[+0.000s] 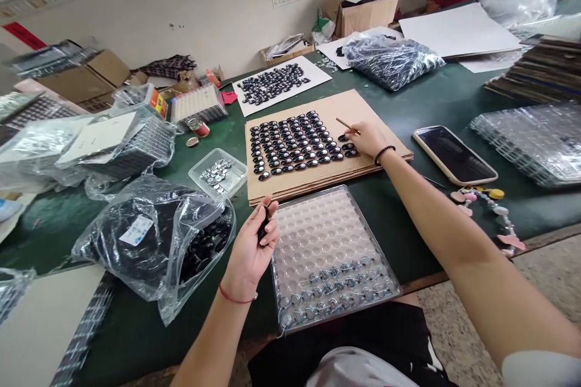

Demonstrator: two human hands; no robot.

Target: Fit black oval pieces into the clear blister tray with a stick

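Note:
My left hand [252, 242] is closed around a few small black pieces [263, 227], held above the front left edge of the cardboard stack. In my right hand [370, 140] is a thin brown stick [345, 124], its free end angled up to the left. That hand rests at the right end of the rows of black oval pieces with shiny centres [295, 145], close to the last few. Those pieces lie on the top cardboard sheet [363, 109]. Nearest me is a clear dimpled tray [313, 224], its front rows holding round shiny parts [336, 299].
Left of the cardboard stand an open clear plastic box [236, 176] of small metallic parts and a plastic bag [154, 236] of black pieces. A phone [454, 154], a beaded strap [502, 211] and stacked clear trays [535, 139] lie right. Behind is a white board [313, 75] with more black pieces.

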